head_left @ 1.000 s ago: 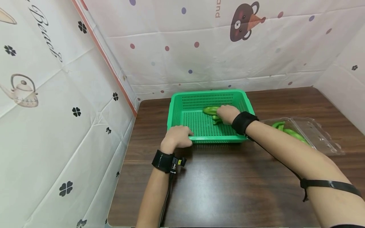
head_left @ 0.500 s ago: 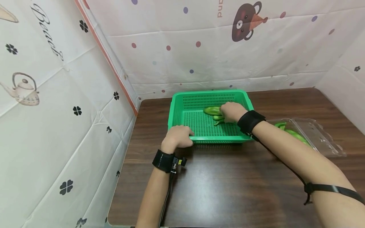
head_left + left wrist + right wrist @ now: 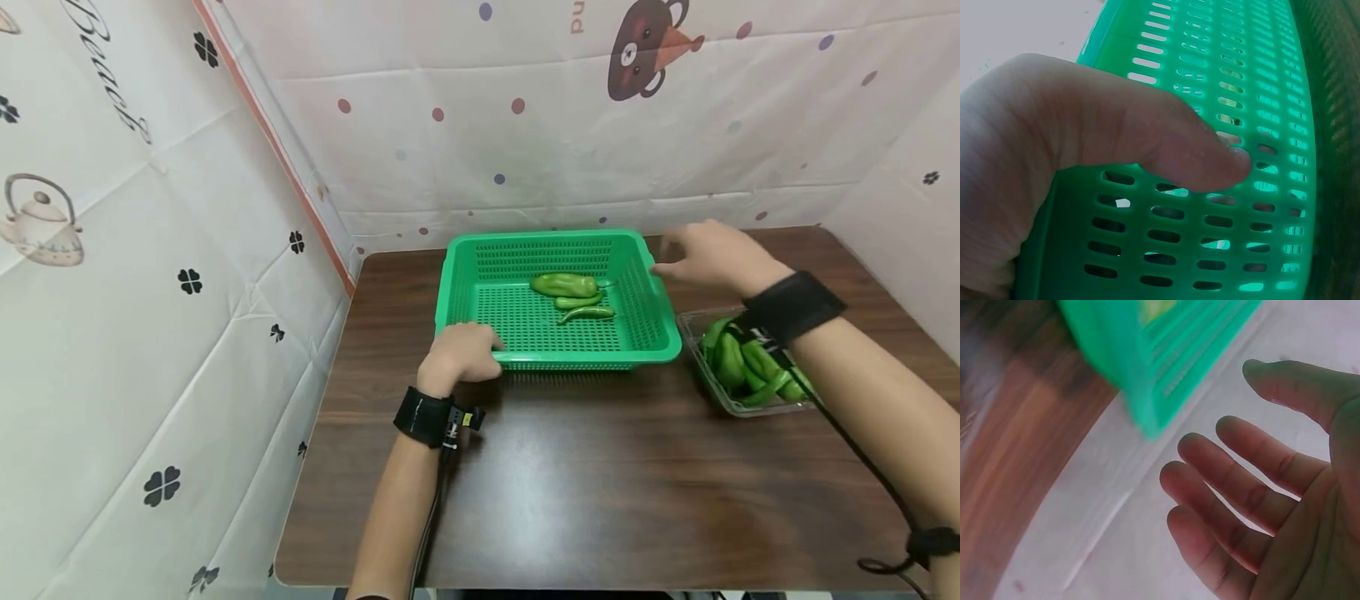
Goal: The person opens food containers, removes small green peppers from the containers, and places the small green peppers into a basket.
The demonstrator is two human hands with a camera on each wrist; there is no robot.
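From my head camera, I am seeing my right hand (image 3: 708, 254) lifting out of the green basket (image 3: 480, 250) where it was lying on the peppers a second ago; it is now hanging empty past the basket's right rim, fingers loose and apart. Three green peppers (image 3: 570, 296) are lying free on the basket floor (so that batch looks delivered), and more peppers are waiting in the clear tray (image 3: 750, 367) to the right. My left hand (image 3: 459, 357) is still gripping the basket's near rim. At my left wrist, my thumb (image 3: 1197, 159) is pressing against the slotted wall. At my right wrist, my fingers (image 3: 1241, 487) are spreading wide, holding nothing, with the basket corner (image 3: 1147, 356) just beyond them.
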